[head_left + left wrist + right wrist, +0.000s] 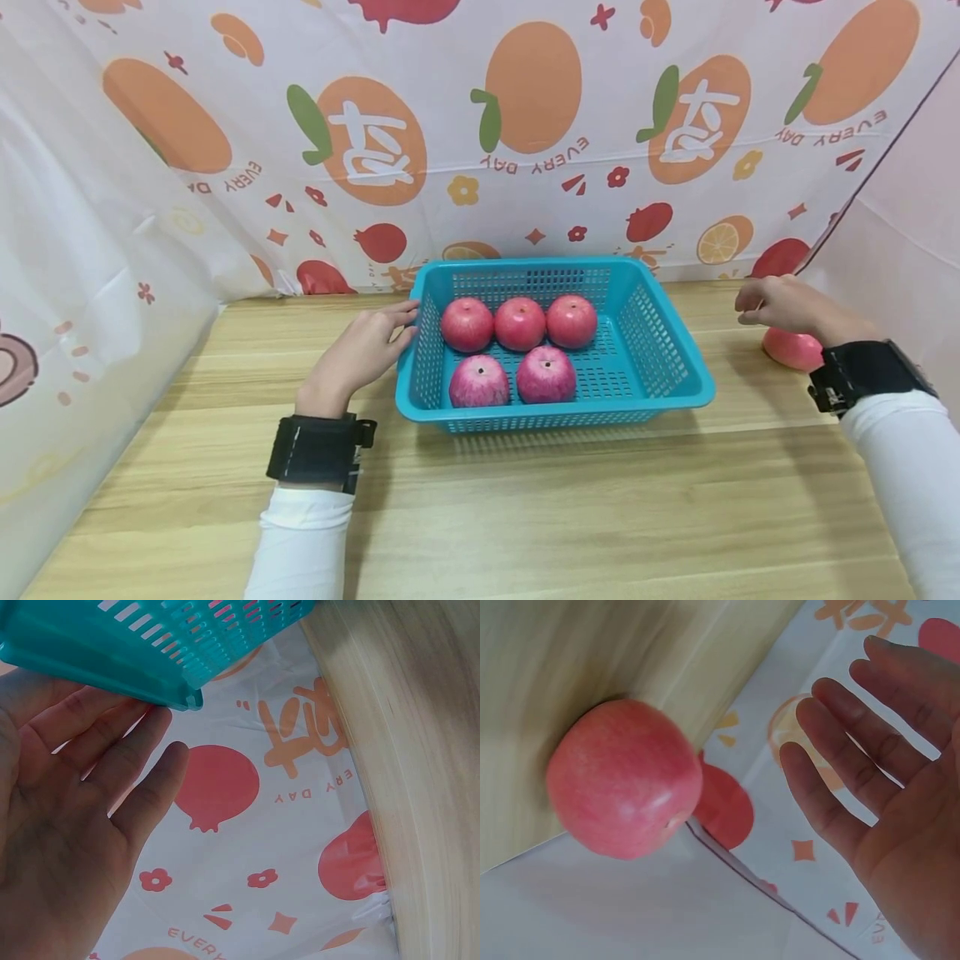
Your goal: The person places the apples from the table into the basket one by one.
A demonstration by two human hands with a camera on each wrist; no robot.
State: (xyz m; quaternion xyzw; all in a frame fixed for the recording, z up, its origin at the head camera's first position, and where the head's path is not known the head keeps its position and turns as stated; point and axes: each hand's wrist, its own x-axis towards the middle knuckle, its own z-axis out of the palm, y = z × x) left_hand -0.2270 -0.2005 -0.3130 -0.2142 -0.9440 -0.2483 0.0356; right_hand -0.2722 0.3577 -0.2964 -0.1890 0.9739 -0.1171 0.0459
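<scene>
A turquoise plastic basket [675, 367] stands mid-table, holding several apples: three red ones, such as the middle one [520, 324], along the back, and two purplish-pink ones, such as this apple [546, 375], in front. At the basket's left rim is my left hand [367, 350], fingers extended with the fingertips touching the rim; the left wrist view shows this hand [82, 787] below the rim. My right hand [787, 307] hovers over a single red apple [797, 350] on the table at the right. In the right wrist view the fingers [825, 802] are spread and apart from that apple [626, 780].
The wooden table [525, 517] runs up to a white fruit-print curtain [457, 225] at the back. More white sheeting [97, 292] hangs at the left, and a plain pale panel [907, 225] borders the right side.
</scene>
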